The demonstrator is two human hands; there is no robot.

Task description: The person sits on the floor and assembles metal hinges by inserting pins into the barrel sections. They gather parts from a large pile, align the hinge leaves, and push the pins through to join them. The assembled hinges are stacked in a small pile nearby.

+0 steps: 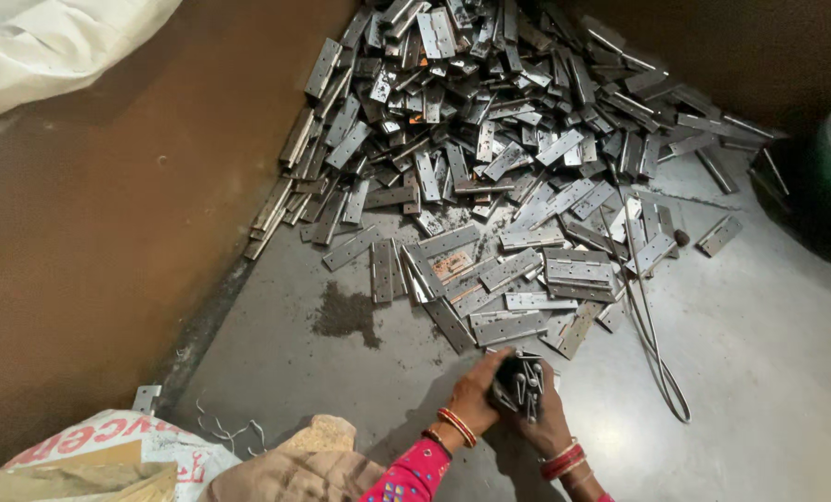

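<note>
We hold a small bundle of metal hinges (519, 383) between both hands, low over the grey floor (759, 353), just below the big heap of loose hinges (490, 158). Our left hand (476, 390) curls its fingers (497, 361) around the bundle's left side; our right hand (550, 418) clamps it from the right. A printed sack (127, 446) lies at lower left, contents hidden; a wire loop (657, 344) lies right.

Left hand (476, 395) and right hand (547, 418) close together, fingers curled inward, wrists bent, both forearms reaching forward
</note>
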